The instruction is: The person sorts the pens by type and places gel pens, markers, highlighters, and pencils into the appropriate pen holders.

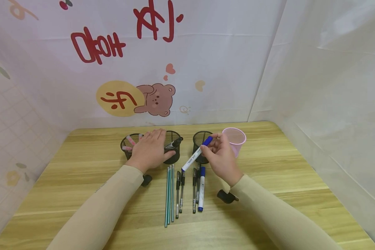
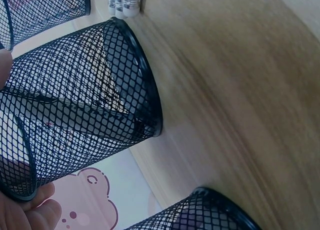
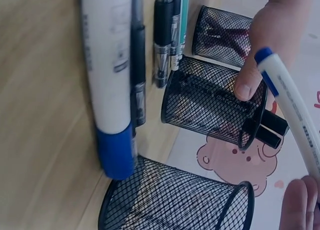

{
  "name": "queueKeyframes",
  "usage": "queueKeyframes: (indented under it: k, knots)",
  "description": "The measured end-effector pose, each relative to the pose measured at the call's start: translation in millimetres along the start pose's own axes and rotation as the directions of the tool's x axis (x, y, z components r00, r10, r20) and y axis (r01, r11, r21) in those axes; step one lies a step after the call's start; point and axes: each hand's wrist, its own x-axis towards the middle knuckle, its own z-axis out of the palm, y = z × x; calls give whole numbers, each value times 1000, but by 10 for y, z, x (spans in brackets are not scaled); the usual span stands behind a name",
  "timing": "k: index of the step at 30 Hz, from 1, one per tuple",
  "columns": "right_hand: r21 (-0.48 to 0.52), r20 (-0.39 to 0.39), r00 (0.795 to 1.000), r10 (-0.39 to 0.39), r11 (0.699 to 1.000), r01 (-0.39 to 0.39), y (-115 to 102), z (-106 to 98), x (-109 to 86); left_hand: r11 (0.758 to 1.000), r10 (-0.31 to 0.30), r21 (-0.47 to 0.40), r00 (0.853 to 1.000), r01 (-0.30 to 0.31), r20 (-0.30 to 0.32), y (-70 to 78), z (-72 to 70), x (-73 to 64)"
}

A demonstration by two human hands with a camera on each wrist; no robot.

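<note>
My left hand (image 1: 150, 149) grips the second black mesh pen cup (image 1: 172, 159), thumb on its near side and fingers around the far side in the left wrist view. Black markers (image 1: 174, 143) stand in that cup, their ends above the rim. My right hand (image 1: 222, 156) pinches a white marker with blue ends (image 1: 192, 159) near its upper end. The marker slants down to the left, in front of the third black mesh cup (image 1: 198, 135). A similar blue-capped marker (image 1: 201, 189) lies on the table below.
Another black mesh cup (image 1: 123, 143) with pink-and-white items stands at the left, a pink mesh cup (image 1: 241, 139) at the right. Teal pencils (image 1: 169, 198) and several black-capped pens (image 1: 177, 194) lie in front on the wooden table (image 1: 137, 222). A printed curtain (image 1: 212, 62) hangs behind.
</note>
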Motion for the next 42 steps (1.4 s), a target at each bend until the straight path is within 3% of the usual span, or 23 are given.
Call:
queueKeyframes:
  k: [10,24,31,42]
  knots:
    - [60,-104,989,-108,992,114,-65,127,46,1000,3,-8,1000,-3,-6,3,-3,-3]
    - [146,-201,972,-119,978,150,-86,280,149,1000,11,-2,1000,-11,-27,-2,-2,-4]
    - [127,-248,960,-134,977,169,-77,336,184,1000,10,-12,1000,-10,-28,-3,-3,-7]
    - [62,-237,954,-185,977,205,-15,420,206,1000,10,-2,1000,-10,-25,2,-5,-8]
